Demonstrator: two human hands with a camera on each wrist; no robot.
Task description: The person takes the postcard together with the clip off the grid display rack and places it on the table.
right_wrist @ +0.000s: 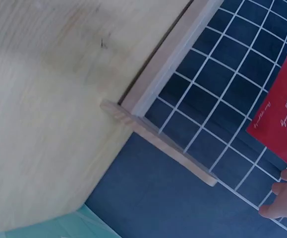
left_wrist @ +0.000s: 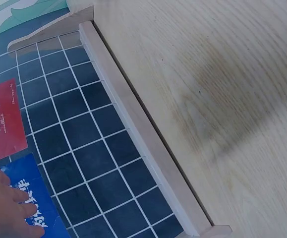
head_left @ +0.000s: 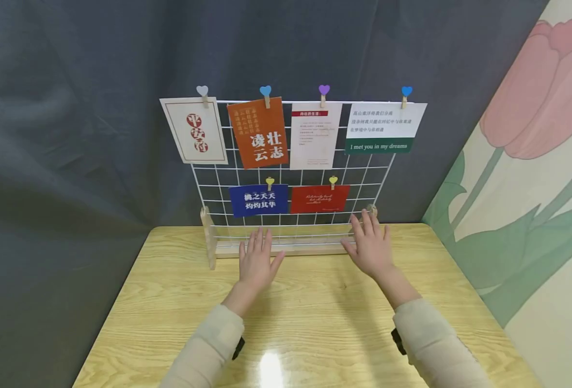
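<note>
A white wire grid (head_left: 266, 177) stands upright in a wooden base (head_left: 286, 249). Below the blue card (head_left: 252, 200) is my left hand (head_left: 257, 264), fingers spread and holding nothing. My right hand (head_left: 374, 248), also empty with fingers apart, is at the grid's lower right corner, below and right of the red card (head_left: 320, 199). Yellow heart clothespins (head_left: 270, 183) hold both small cards. In the left wrist view my left fingers (left_wrist: 19, 210) overlap the blue card; in the right wrist view my right fingers (right_wrist: 282, 191) appear beside the red card.
Along the top bar, heart clothespins hold a white card (head_left: 196, 132), an orange card (head_left: 259, 132), a pale card (head_left: 315, 137) and a white-and-green card (head_left: 383, 127). A dark curtain (head_left: 97, 108) hangs behind the wooden table (head_left: 295, 312). A tulip-patterned wall (head_left: 533, 178) is at right.
</note>
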